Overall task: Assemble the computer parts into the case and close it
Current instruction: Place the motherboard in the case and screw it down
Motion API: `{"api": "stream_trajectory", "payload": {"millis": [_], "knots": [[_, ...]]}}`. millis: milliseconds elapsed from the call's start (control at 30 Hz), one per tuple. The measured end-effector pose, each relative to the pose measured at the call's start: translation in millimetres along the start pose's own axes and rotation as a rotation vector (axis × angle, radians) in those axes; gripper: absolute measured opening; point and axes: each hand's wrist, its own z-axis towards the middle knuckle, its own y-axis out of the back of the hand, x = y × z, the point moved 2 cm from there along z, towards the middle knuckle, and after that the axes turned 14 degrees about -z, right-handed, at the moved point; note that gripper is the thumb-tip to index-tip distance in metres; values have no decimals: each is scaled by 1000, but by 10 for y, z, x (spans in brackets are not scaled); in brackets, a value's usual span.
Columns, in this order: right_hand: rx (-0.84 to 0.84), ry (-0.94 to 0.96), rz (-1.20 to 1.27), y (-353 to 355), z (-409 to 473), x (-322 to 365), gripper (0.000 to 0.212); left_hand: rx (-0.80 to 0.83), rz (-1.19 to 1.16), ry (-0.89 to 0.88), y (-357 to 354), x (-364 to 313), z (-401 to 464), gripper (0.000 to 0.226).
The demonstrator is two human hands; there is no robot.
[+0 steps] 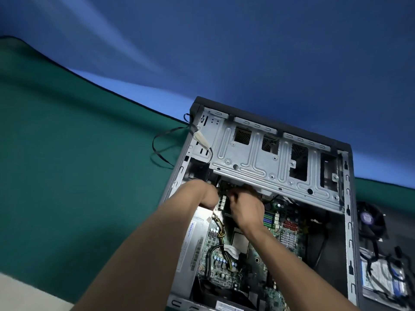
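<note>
The computer case (pixel 267 198) lies on its side on the green mat (pixel 78 176), open side up, and its long axis runs away from the person, a little tilted to the right. Inside, near the person, the motherboard (pixel 251 254) shows, with the power supply (pixel 190 243) along its left. Both hands meet at the near edge of the metal drive cage (pixel 276 162). The left hand (pixel 204 194) reaches under this edge; I cannot tell what its fingers do. The right hand (pixel 246 209) has curled fingers, but what they hold is hidden. A black cable (pixel 161 142) loops out of the far left corner. A cooler fan (pixel 370 218) lies right of the case.
</note>
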Motion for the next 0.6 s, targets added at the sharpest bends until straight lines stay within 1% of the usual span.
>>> {"api": "stream_trajectory", "payload": {"millis": [100,267,433,600], "knots": [[3,-26,-5,-16,13,-1,29,1,48,-7,1,22,55,52],[14,-64,-35,-1,29,27,34,-3,73,-5,-1,47,99,53],[34,-68,-23,11,38,51,30,0,81,-12,4,56,126,53],[27,-91,19,14,32,54,30,7,103,-23,3,52,163,52]]}}
